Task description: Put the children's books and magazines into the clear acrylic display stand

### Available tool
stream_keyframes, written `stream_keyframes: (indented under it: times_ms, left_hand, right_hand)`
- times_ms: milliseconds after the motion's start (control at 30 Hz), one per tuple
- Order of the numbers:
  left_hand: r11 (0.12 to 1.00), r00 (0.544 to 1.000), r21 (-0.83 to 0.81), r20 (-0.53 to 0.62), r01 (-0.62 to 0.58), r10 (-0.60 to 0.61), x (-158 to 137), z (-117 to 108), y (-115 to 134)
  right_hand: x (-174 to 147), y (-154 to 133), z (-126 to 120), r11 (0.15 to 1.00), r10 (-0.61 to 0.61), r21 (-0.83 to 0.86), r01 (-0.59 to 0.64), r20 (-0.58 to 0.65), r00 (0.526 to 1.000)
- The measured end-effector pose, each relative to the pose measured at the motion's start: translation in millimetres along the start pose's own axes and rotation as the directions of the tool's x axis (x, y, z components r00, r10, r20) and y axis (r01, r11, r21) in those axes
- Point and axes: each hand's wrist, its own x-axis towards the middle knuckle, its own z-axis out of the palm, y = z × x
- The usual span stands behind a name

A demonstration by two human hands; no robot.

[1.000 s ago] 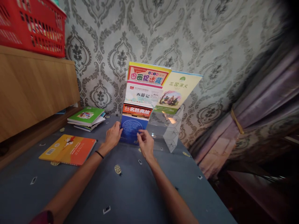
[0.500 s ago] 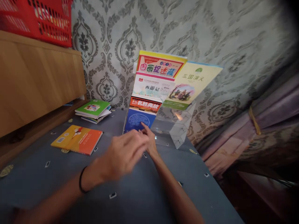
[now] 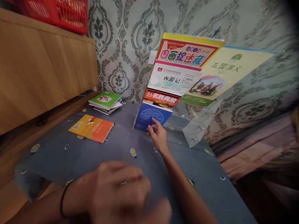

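Note:
A clear display rack (image 3: 196, 127) stands on the cloth with books in stepped rows. At its front is a blue book (image 3: 149, 116), below a red-titled book (image 3: 161, 99), a white book (image 3: 170, 79) and a yellow-and-red book (image 3: 187, 53). A larger pale-yellow book (image 3: 224, 70) sits to their right. My right hand (image 3: 158, 133) is at the blue book, index finger stretched against its lower cover, other fingers bent, holding nothing. Close to the camera, my left hand (image 3: 123, 189), with a black band on its wrist, hangs blurred over the cloth; its fingers are smeared.
An orange book (image 3: 92, 127) lies flat on the blue-grey cloth (image 3: 116, 149). Behind it is a small stack topped by a green book (image 3: 105, 99). A wooden cabinet (image 3: 46, 65) bearing a red basket (image 3: 70, 15) stands left; a curtain (image 3: 261, 152) hangs right.
My left hand has drawn back from beside my right hand, toward the camera. My right index finger stays on the blue book. The view has shifted, placing the rack farther right and larger.

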Motion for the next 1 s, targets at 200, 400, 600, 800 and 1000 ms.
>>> stream_keyframes:
  times_ms: [200,400,600,800,1000]
  left_hand:
    - [0.877,0.862,0.35,0.27,0.328,-0.43,-57,65,-110]
    - [0.813,0.668,0.337,0.462,0.476,-0.583,-118,55,-192]
    - [0.903,0.77,0.371,0.503,0.217,-0.392,-118,53,-203]
    - [0.887,0.76,0.462,0.581,-0.015,-0.29,-120,56,-194]
    - [0.882,0.709,0.445,0.672,-0.156,-0.214,-110,49,-188]
  right_hand:
    - [-3,-3,2,1.0,0.001,0.009,-0.001,0.02,1.0]
    - [-10,-9,9,1.0,0.019,-0.015,-0.018,0.077,0.997]
    - [-35,-9,23,0.997,0.06,-0.059,-0.05,0.185,0.981]
    - [-63,-8,32,0.992,0.051,-0.128,-0.013,0.302,0.952]
    - [-79,-12,33,0.985,0.044,-0.17,0.013,0.327,0.944]
